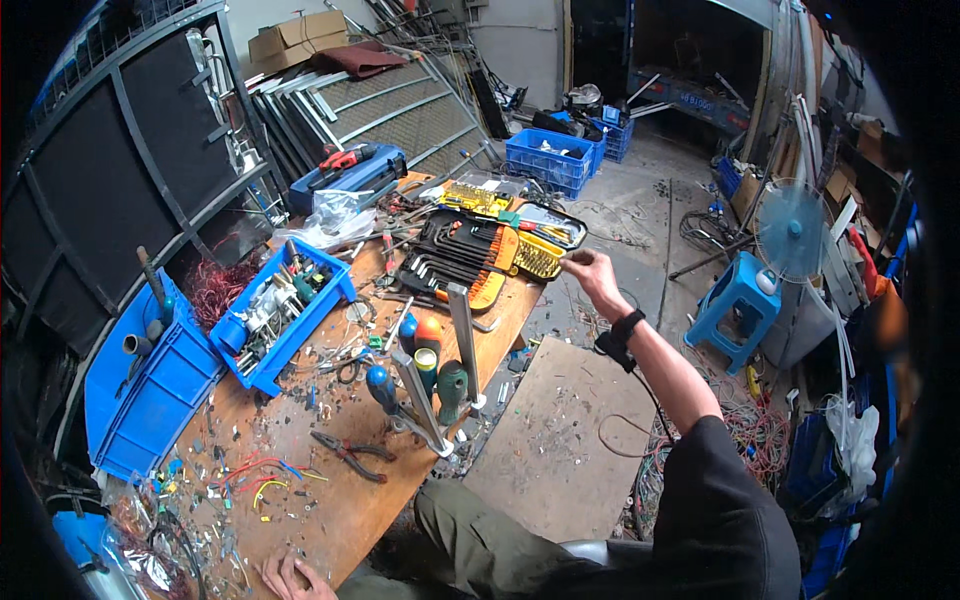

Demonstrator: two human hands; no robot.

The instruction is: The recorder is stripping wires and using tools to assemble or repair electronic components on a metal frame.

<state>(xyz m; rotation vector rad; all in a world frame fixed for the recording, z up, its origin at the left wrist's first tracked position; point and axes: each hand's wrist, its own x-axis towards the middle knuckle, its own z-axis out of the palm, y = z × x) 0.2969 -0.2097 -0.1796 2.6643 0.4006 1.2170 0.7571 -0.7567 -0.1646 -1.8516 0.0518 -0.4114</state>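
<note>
And here's the right hand (592,275), stretched out past the counter's (330,545) right edge, hovering just beside the yellow bit case (538,258); its fingers are curled in close together, though I can't tell whether anything is pinched between them. That case lies at the far right edge of the counter, rows of bits showing, right up against the orange-and-black hex key set (490,270). Down at the bottom, the left hand (296,582) rests on the wood, fingers loosely spread, nothing visible in their grip. Between the two, pliers (352,457) lie with handles apart, near a green-handled screwdriver (452,390) standing in a cluster. Over on the left, a blue bin (262,378) sits loaded with jumbled parts.
</note>
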